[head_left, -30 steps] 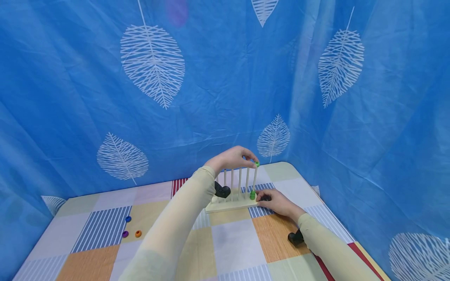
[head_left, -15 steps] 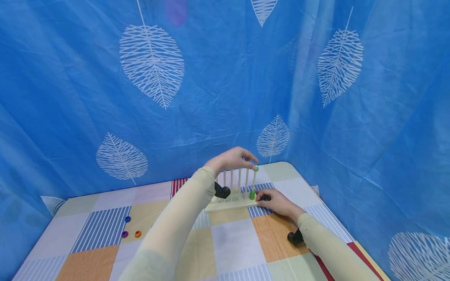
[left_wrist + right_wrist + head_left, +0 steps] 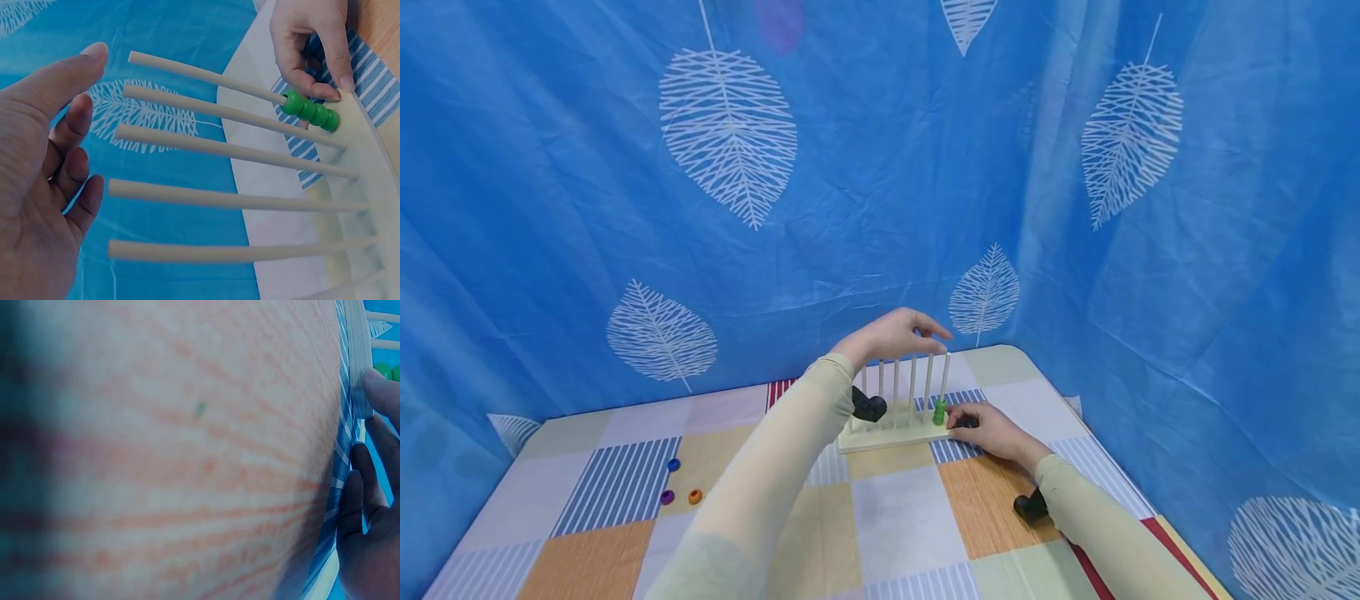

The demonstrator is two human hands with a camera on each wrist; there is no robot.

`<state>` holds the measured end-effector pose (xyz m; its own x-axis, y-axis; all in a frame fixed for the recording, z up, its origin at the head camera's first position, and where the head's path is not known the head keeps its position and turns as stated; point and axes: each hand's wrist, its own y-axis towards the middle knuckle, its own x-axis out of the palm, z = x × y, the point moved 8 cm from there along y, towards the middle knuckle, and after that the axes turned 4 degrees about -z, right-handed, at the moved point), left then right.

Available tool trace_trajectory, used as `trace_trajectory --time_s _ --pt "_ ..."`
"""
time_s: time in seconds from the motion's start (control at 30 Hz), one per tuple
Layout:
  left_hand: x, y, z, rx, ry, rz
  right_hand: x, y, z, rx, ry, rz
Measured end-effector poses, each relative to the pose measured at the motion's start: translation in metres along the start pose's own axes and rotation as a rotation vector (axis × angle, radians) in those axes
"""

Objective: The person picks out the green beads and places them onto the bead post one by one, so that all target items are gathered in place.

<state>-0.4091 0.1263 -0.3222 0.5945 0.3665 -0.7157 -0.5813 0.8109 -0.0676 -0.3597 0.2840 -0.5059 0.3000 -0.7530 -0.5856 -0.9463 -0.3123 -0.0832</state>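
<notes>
A pale wooden peg rack (image 3: 880,439) with a row of upright rods stands near the back of the table. Several green beads (image 3: 309,111) are stacked at the foot of its rightmost rod. My left hand (image 3: 897,333) hovers at the rod tops, its fingers apart and holding nothing, as the left wrist view confirms. At the rack's right end, my right hand (image 3: 992,430) pinches the base between thumb and fingers. The right wrist view shows that thumb (image 3: 381,394) against the edge of the base, with the other fingers loosely bent below.
To the left on the patchwork tablecloth (image 3: 910,508) lie a blue bead (image 3: 673,464), a purple bead (image 3: 667,497) and an orange bead (image 3: 695,497). A blue curtain (image 3: 865,167) with white leaves hangs behind the table and along its right side.
The green bead my left fingers held at the top of the right rod has dropped onto the stack below. My left hand has let go and risen slightly; my right hand stays put.
</notes>
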Motion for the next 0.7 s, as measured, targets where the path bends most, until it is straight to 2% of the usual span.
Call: trace_trajectory --time_s 0.37,0.57,0.7 --pt "-0.02 -0.024 0.011 0.039 0.026 0.057 0.0 0.001 0.0 0.001 -0.038 0.002" --pt "-0.033 -0.045 0.015 0.059 0.044 0.115 0.001 0.0 0.0 0.017 -0.051 0.009" --pt "-0.04 -0.061 0.011 0.053 0.039 0.155 0.001 0.0 0.001 0.031 -0.04 0.013"
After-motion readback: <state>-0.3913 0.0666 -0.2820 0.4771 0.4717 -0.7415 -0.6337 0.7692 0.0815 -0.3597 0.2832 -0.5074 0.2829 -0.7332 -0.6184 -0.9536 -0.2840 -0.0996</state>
